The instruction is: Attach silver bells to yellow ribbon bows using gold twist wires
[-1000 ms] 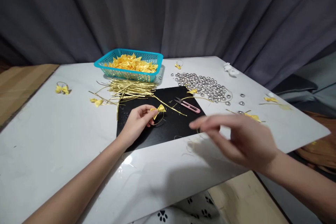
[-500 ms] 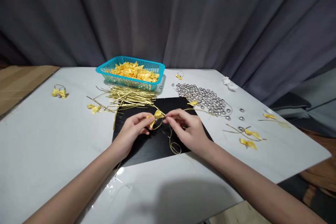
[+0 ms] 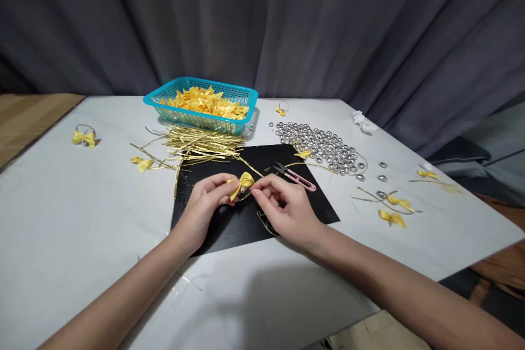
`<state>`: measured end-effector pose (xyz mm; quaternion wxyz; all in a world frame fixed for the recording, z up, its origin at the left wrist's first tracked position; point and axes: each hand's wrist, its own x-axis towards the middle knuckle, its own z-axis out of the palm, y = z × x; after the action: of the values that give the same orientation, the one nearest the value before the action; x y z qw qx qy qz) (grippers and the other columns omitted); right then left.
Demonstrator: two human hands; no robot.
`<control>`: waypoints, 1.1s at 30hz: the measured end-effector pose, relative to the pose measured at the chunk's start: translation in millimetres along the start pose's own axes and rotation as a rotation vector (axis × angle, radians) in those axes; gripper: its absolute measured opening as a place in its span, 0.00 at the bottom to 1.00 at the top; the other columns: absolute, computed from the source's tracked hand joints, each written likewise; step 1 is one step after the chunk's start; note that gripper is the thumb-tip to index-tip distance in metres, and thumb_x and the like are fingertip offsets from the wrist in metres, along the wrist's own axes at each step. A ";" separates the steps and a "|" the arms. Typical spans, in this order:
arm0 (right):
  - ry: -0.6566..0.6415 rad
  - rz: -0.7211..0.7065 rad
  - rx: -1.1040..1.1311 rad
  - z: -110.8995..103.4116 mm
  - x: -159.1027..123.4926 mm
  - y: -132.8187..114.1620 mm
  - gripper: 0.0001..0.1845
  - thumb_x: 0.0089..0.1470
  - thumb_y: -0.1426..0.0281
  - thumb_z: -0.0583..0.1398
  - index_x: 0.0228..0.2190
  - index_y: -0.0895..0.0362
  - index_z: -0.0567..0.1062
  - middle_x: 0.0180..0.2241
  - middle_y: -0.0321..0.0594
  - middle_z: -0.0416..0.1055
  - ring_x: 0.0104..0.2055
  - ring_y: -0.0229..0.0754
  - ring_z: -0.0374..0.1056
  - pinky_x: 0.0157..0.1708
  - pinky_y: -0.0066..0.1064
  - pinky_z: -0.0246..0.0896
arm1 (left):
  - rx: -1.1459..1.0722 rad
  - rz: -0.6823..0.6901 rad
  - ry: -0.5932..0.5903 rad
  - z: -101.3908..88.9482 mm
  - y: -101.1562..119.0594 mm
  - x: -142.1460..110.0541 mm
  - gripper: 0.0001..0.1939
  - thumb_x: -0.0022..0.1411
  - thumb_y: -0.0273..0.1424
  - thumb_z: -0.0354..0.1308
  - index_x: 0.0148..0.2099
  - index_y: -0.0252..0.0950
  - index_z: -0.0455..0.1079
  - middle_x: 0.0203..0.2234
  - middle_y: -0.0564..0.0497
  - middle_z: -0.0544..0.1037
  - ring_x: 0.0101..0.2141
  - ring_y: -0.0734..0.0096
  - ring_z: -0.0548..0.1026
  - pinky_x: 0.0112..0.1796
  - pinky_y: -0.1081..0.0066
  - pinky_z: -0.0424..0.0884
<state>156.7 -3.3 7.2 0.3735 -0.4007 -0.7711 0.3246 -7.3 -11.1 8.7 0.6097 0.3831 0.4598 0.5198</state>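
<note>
My left hand [image 3: 205, 205] is closed, its thumb and fingers pinching a yellow ribbon bow [image 3: 246, 180] above the black mat [image 3: 229, 229]. A small silver bead [image 3: 243, 190] shows at the bow's middle, and a loop of gold cord [image 3: 245, 197] curves below it. Just right of the bow, my right hand [image 3: 289, 205] is closed in a pinch at the loop's edge; its fingertips mostly cover the cord there. Thin gold cord [image 3: 266, 223] lies curled under my right palm. Behind that hand, pink-handled thread snips [image 3: 301, 179] rest on the mat.
A blue basket [image 3: 200, 112] of yellow bows stands at the back, with a bundle of gold cords [image 3: 200, 142] before it. Silver beads [image 3: 320, 145] are spread right of the mat. Finished-looking bow rings [image 3: 84, 138] and loose bows [image 3: 392, 219] lie about the white table [image 3: 102, 219].
My right hand has closed in nearer to the bow. The thread snips, out of sight earlier, now show on the mat behind it. The view has shifted slightly.
</note>
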 end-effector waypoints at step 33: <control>0.191 -0.345 -0.218 -11.8 5.2 3.5 0.10 0.58 0.79 0.49 0.37 0.57 0.67 0.27 0.37 0.66 0.28 0.35 0.63 0.27 0.26 0.57 | 0.110 -0.028 0.037 4.3 5.0 -1.7 0.06 0.45 0.30 0.67 0.26 0.33 0.75 0.18 0.55 0.74 0.21 0.81 0.67 0.24 0.80 0.63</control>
<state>165.7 5.2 12.1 0.4491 -0.3300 -0.8199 0.1312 -4.7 -11.9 15.0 0.5861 0.4001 0.5041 0.4921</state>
